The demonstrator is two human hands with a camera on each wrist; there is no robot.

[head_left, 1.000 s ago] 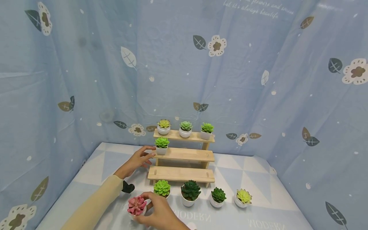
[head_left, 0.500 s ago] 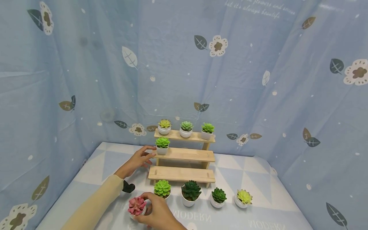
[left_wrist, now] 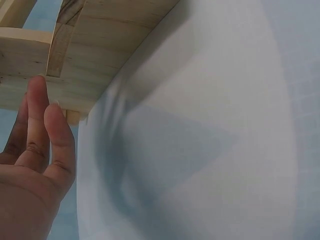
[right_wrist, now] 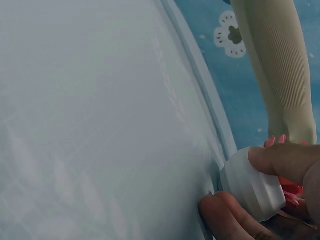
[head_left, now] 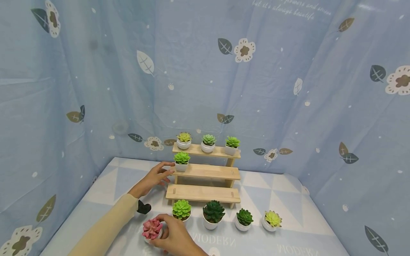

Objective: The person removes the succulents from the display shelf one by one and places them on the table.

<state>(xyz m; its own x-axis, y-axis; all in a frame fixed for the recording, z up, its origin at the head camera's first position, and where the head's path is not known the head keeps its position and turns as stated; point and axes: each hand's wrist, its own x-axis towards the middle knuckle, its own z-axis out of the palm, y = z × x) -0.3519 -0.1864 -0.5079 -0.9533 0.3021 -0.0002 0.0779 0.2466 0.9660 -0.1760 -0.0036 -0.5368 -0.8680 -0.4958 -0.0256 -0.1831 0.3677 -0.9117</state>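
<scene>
My right hand (head_left: 176, 235) grips the white pot of a pink succulent (head_left: 152, 228), low in the head view. The right wrist view has thumb and fingers around that ribbed white pot (right_wrist: 252, 185), close to the table surface. My left hand (head_left: 155, 179) is at the left end of the wooden three-step stand (head_left: 205, 172), beside a green succulent in a square white pot (head_left: 181, 161) on the middle step. Seen from the left wrist, the left hand (left_wrist: 37, 150) has its fingers extended up at the stand's wooden underside (left_wrist: 100, 45), holding nothing.
Three potted succulents stand on the top step (head_left: 215, 150). In front of the stand are a light green (head_left: 181, 209), a large dark green (head_left: 213, 212), a smaller dark green (head_left: 244, 217) and a yellow-green succulent (head_left: 272, 219). A black object (head_left: 143, 207) lies by the left forearm.
The head view has shifted very slightly. Both hands keep their places, the right still holding the pink succulent.
</scene>
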